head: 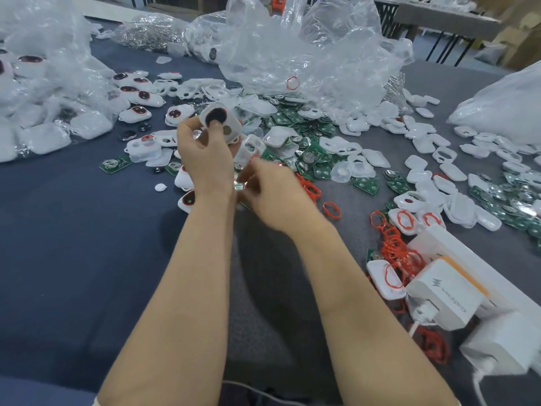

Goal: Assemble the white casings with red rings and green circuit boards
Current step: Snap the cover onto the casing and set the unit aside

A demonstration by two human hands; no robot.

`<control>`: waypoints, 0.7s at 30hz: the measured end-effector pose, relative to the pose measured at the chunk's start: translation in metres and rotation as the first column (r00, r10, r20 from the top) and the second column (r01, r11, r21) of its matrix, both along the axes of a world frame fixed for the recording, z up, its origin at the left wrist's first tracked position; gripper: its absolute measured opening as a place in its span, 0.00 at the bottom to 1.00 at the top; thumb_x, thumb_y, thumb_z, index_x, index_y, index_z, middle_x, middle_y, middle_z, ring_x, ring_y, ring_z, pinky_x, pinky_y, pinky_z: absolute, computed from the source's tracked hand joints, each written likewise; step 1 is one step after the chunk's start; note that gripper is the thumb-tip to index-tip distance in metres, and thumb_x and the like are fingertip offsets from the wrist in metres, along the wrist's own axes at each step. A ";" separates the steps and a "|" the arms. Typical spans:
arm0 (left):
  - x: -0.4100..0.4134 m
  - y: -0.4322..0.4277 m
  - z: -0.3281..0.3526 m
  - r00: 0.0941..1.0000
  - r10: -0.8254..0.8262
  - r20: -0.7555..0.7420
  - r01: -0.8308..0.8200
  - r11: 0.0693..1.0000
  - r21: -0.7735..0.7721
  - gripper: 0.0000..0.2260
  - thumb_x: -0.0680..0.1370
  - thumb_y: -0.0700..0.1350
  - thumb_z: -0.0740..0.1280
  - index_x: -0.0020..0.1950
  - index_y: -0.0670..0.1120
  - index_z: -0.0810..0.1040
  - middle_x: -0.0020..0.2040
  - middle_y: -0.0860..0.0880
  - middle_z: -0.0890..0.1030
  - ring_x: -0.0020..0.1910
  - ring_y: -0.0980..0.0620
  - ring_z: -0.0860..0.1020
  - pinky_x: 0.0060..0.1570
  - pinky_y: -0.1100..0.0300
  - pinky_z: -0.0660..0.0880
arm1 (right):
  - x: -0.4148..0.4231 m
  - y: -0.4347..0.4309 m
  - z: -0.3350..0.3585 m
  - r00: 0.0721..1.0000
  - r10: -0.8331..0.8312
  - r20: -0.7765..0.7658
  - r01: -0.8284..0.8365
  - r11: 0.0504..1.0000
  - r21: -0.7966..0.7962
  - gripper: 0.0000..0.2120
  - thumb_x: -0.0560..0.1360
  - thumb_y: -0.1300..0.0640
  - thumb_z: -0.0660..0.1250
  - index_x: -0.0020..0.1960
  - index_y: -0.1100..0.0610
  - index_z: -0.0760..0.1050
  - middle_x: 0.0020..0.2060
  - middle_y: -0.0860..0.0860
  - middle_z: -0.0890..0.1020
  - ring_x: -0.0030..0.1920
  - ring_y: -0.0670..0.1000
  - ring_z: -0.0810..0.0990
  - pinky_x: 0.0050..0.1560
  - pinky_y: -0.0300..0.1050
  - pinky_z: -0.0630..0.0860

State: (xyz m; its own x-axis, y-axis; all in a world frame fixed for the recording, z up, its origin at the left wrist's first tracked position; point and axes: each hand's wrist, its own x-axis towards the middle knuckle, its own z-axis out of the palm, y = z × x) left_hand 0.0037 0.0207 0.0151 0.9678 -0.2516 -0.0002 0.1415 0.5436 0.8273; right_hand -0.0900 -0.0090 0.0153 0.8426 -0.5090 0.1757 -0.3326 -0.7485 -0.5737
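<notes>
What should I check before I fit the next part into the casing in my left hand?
1. Left hand grip on the white casing: ok, fingers and thumb curl round it, lifted off the table.
2. Casing face turned toward the camera: ok, its dark round insert shows by the thumb.
3. Right hand carrying a part: cannot tell, it is blurred; a bit of red shows at its fingertips.
4. Spare red rings: ok, a loose pile lies right of the right forearm.
5. Green circuit boards: ok, heaped just beyond the right hand.
</notes>
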 end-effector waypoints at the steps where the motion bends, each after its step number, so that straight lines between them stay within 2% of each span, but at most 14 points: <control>1: -0.003 -0.002 -0.001 0.999 -0.044 0.005 0.044 0.999 0.017 0.08 0.80 0.36 0.63 0.44 0.47 0.68 0.47 0.41 0.79 0.48 0.42 0.82 0.36 0.61 0.78 | -0.002 -0.008 0.002 0.988 -0.104 0.114 0.093 0.991 0.093 0.07 0.74 0.60 0.68 0.51 0.62 0.80 0.42 0.55 0.82 0.45 0.55 0.79 0.49 0.45 0.73; 2: -0.006 -0.005 -0.002 0.995 -0.099 0.010 0.098 0.994 0.037 0.08 0.80 0.36 0.62 0.45 0.47 0.68 0.49 0.40 0.80 0.48 0.42 0.82 0.36 0.61 0.78 | -0.006 -0.017 0.003 0.952 -0.212 0.221 0.169 0.965 0.198 0.06 0.75 0.59 0.69 0.48 0.61 0.81 0.38 0.53 0.81 0.41 0.52 0.78 0.47 0.46 0.74; 4: -0.014 -0.011 -0.006 0.979 -0.205 0.012 0.203 0.974 0.102 0.08 0.80 0.35 0.62 0.46 0.47 0.69 0.52 0.39 0.80 0.48 0.42 0.83 0.38 0.58 0.80 | -0.013 -0.031 0.006 0.851 -0.398 0.341 0.258 0.884 0.389 0.05 0.76 0.59 0.67 0.42 0.58 0.79 0.31 0.49 0.79 0.32 0.48 0.76 0.40 0.47 0.75; 6: -0.022 -0.018 -0.009 0.962 -0.271 0.021 0.262 0.945 0.194 0.08 0.80 0.35 0.62 0.46 0.47 0.69 0.50 0.41 0.79 0.50 0.40 0.82 0.47 0.50 0.81 | -0.017 -0.040 0.004 0.754 -0.525 0.395 0.234 0.776 0.585 0.07 0.78 0.61 0.64 0.41 0.55 0.74 0.29 0.50 0.77 0.25 0.43 0.75 0.31 0.39 0.76; 8: -0.029 -0.022 -0.012 0.949 -0.311 0.047 0.288 0.920 0.267 0.09 0.80 0.35 0.61 0.44 0.48 0.68 0.46 0.44 0.78 0.49 0.41 0.81 0.53 0.46 0.79 | -0.017 -0.044 0.000 0.682 -0.592 0.429 0.175 0.702 0.691 0.07 0.79 0.63 0.63 0.43 0.56 0.73 0.30 0.52 0.78 0.23 0.42 0.75 0.29 0.36 0.76; 10: -0.032 -0.023 -0.012 0.932 -0.360 0.048 0.333 0.899 0.284 0.10 0.80 0.35 0.61 0.43 0.48 0.68 0.44 0.45 0.78 0.47 0.44 0.80 0.53 0.45 0.78 | -0.014 -0.047 -0.004 0.662 -0.614 0.430 0.222 0.708 0.670 0.05 0.78 0.62 0.65 0.43 0.56 0.74 0.31 0.51 0.79 0.25 0.41 0.76 0.31 0.36 0.76; 13: -0.034 -0.022 -0.011 0.908 -0.419 0.006 0.405 0.881 0.245 0.09 0.80 0.34 0.60 0.44 0.47 0.68 0.52 0.37 0.80 0.55 0.37 0.80 0.50 0.46 0.79 | -0.012 -0.051 -0.009 0.644 -0.620 0.448 0.242 0.721 0.649 0.04 0.78 0.61 0.65 0.48 0.58 0.79 0.34 0.49 0.80 0.29 0.39 0.78 0.37 0.36 0.76; 16: -0.033 -0.022 -0.010 0.901 -0.433 -0.036 0.429 0.873 0.232 0.08 0.80 0.34 0.60 0.45 0.46 0.69 0.55 0.34 0.79 0.57 0.34 0.78 0.46 0.51 0.79 | -0.012 -0.052 -0.010 0.667 -0.588 0.458 0.228 0.745 0.627 0.09 0.79 0.62 0.61 0.53 0.59 0.79 0.41 0.49 0.82 0.41 0.46 0.82 0.44 0.38 0.78; 18: -0.034 -0.021 -0.008 0.892 -0.448 -0.054 0.449 0.867 0.215 0.08 0.81 0.34 0.60 0.45 0.46 0.69 0.58 0.32 0.78 0.58 0.34 0.78 0.47 0.51 0.78 | -0.012 -0.053 -0.011 0.684 -0.570 0.456 0.239 0.765 0.597 0.09 0.78 0.64 0.62 0.54 0.59 0.79 0.45 0.52 0.82 0.47 0.51 0.82 0.51 0.43 0.79; 21: -0.034 -0.020 -0.008 0.894 -0.445 -0.056 0.447 0.875 0.184 0.08 0.81 0.33 0.59 0.46 0.46 0.69 0.56 0.34 0.78 0.58 0.34 0.78 0.53 0.46 0.78 | -0.013 -0.052 -0.010 0.665 -0.574 0.478 0.215 0.760 0.613 0.10 0.78 0.66 0.63 0.53 0.55 0.78 0.48 0.55 0.82 0.49 0.50 0.80 0.56 0.45 0.78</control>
